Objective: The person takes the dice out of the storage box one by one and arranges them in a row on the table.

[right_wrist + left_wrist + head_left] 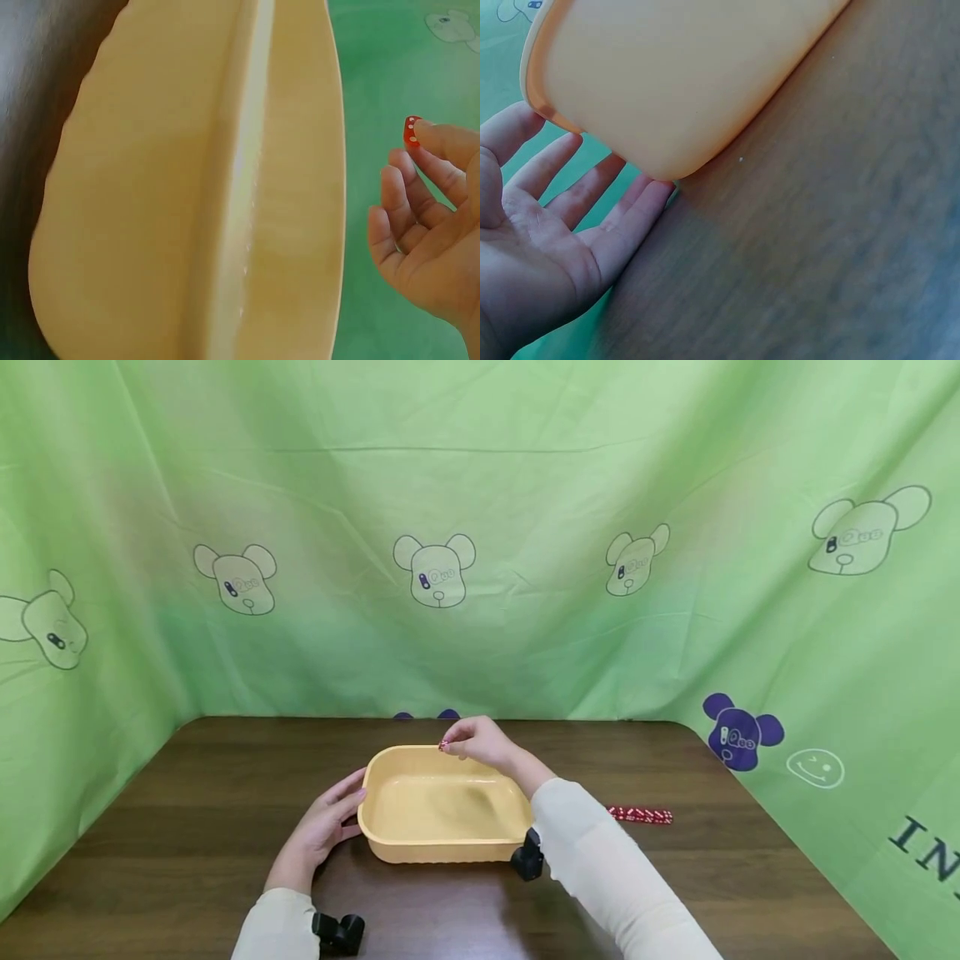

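A yellow plastic basin (pixel 442 852) with rounded corners stands on the table; its inside looks bare in the head view. My left hand (pixel 326 822) touches the basin's left end, fingers spread and mostly straight along the wall, as the left wrist view of the hand (pixel 547 232) also shows. Above the basin's far rim, my right hand (pixel 483 745) pinches a red die (pixel 411 131) with white dots between thumb and index finger. The other fingers of that right hand (pixel 427 225) are loosely bent. A row of red dice (pixel 641 815) lies right of the basin, its left end hidden by the right sleeve.
The brown wooden table (pixel 247 793) reaches back to a green curtain (pixel 525 643) printed with bear heads, which also runs along both sides. Black wrist cameras (pixel 339 933) are strapped at both white sleeves.
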Action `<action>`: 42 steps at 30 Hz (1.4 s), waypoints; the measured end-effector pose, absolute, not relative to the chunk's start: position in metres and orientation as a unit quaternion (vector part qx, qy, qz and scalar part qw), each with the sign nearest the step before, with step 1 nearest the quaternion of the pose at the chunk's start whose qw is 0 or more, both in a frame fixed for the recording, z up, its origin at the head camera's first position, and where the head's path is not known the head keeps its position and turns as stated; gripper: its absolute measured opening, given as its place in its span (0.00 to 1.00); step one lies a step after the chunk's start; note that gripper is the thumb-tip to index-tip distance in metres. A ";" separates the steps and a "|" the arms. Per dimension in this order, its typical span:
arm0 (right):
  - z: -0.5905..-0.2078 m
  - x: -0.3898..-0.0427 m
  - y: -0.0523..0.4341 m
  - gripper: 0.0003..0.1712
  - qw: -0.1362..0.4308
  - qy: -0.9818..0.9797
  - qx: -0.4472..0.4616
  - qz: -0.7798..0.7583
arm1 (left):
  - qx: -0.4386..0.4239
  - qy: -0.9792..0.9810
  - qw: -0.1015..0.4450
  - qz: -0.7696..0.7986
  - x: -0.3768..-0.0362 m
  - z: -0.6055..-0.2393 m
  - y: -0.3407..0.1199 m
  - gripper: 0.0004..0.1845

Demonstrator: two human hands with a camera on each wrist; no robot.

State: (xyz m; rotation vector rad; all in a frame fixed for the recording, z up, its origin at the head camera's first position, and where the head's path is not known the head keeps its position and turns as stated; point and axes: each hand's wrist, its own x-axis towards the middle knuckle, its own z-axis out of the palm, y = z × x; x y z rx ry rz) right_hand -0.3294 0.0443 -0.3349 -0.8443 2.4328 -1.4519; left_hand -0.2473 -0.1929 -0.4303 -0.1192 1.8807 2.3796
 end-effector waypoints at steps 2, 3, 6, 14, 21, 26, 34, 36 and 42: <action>-0.334 -0.330 0.052 0.06 0.090 0.820 -0.286 -0.489 | -0.038 0.618 0.053 0.783 -0.247 -0.431 -0.192 0.27; -0.332 -0.330 0.056 0.06 0.088 0.821 -0.284 -0.488 | -0.039 0.619 0.053 0.783 -0.246 -0.431 -0.192 0.27; -0.334 -0.336 0.069 0.06 0.080 0.823 -0.280 -0.489 | -0.040 0.621 0.051 0.781 -0.245 -0.430 -0.191 0.26; -0.326 -0.339 0.104 0.08 0.069 0.820 -0.263 -0.503 | -0.040 0.624 0.051 0.779 -0.246 -0.430 -0.191 0.26; -0.324 -0.343 0.140 0.10 0.063 0.828 -0.242 -0.502 | -0.037 0.624 0.055 0.779 -0.246 -0.429 -0.192 0.27; -0.323 -0.342 0.167 0.12 0.049 0.831 -0.231 -0.503 | -0.040 0.624 0.053 0.778 -0.246 -0.429 -0.191 0.27; -0.326 -0.340 0.207 0.13 0.026 0.844 -0.202 -0.496 | -0.037 0.621 0.049 0.781 -0.245 -0.431 -0.191 0.27; -0.327 -0.338 0.216 0.14 0.022 0.850 -0.195 -0.488 | -0.036 0.621 0.048 0.781 -0.245 -0.432 -0.191 0.28; -0.332 -0.332 0.243 0.15 0.014 0.868 -0.166 -0.468 | -0.036 0.620 0.047 0.782 -0.245 -0.432 -0.192 0.27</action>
